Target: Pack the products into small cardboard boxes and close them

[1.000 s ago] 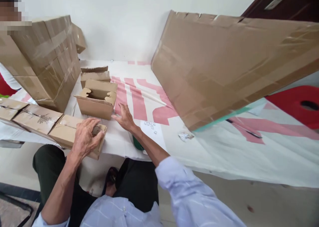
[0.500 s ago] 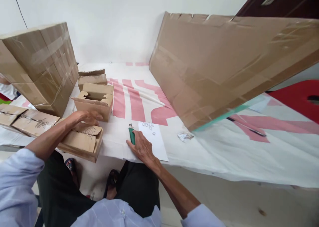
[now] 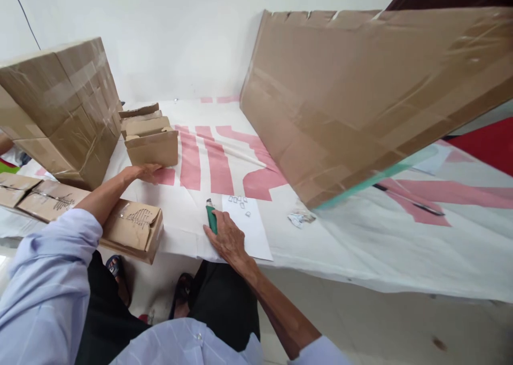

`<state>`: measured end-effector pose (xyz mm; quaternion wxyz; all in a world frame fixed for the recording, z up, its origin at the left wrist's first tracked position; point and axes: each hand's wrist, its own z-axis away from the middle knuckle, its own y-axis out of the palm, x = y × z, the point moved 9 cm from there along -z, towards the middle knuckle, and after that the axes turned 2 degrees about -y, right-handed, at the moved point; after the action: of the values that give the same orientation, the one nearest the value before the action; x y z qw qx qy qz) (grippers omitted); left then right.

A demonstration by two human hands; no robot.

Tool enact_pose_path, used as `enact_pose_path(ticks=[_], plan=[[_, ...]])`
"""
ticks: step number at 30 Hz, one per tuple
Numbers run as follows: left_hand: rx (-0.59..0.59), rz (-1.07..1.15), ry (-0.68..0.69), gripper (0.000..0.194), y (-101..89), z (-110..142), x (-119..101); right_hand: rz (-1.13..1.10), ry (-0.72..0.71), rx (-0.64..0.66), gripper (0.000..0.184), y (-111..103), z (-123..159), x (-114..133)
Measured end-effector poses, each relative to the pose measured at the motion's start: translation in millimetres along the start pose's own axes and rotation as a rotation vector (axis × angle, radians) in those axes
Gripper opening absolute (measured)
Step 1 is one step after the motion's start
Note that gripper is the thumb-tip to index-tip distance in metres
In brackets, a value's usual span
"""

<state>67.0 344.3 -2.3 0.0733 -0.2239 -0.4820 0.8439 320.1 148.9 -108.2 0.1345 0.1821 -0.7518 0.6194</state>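
My left hand point(image 3: 147, 172) reaches forward over the table, fingers stretched out at the near lower edge of an open cardboard box point(image 3: 152, 150). Whether it touches the box I cannot tell. Behind that box stands another open carton point(image 3: 139, 111). My right hand point(image 3: 227, 235) rests at the front of the table with a green box cutter point(image 3: 211, 218) in its grip, blade end pointing away from me. Under and beside this hand lies a white paper sheet point(image 3: 256, 237) with small drawn shapes. Below my left forearm is a closed cardboard box point(image 3: 132, 223) with dark marks on its lid.
Large taped cartons point(image 3: 76, 114) are stacked at the left. A big cardboard panel point(image 3: 352, 98) leans at the right. A crumpled wrapper point(image 3: 300, 218) and a dark, thin pen-like object point(image 3: 428, 209) lie on the white cloth point(image 3: 360, 258), which has pink strips.
My left hand has moved forward and the open box now stands farther back, against the carton behind it. My right hand with the box cutter has stayed in place.
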Motion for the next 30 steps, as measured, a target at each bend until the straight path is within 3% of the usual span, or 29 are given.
enact_pose_path(ticks=[4,7,10,13,17,22,25,27,30], plan=[[0.066,-0.027,-0.093,0.107,-13.0,57,2,-0.005,0.023,0.011,0.039,-1,0,-2],[0.097,0.017,0.063,0.115,-18.4,123,-14,-0.017,0.046,0.029,0.038,-1,0,-3],[0.103,-0.019,0.046,0.129,-2.9,183,-11,-0.032,0.060,0.034,0.038,-2,0,-5],[0.024,-0.127,-0.002,0.133,22.3,219,-2,-0.046,0.070,0.038,0.040,-1,1,-7],[-0.198,-0.255,0.008,0.117,39.6,229,-7,-0.073,0.066,-0.002,0.041,-1,2,-9],[-0.328,-0.223,0.032,0.108,51.5,205,-49,-0.085,0.019,-0.061,0.043,-4,4,-7],[-0.400,-0.119,0.077,0.114,55.4,198,-68,-0.093,-0.014,-0.073,0.044,-6,5,-7],[-0.432,-0.008,0.097,0.125,58.2,203,-63,-0.094,-0.027,-0.070,0.044,-8,6,-10],[-0.482,0.210,0.099,0.137,64.8,219,-34,-0.066,-0.035,-0.050,0.042,-7,7,-14]])
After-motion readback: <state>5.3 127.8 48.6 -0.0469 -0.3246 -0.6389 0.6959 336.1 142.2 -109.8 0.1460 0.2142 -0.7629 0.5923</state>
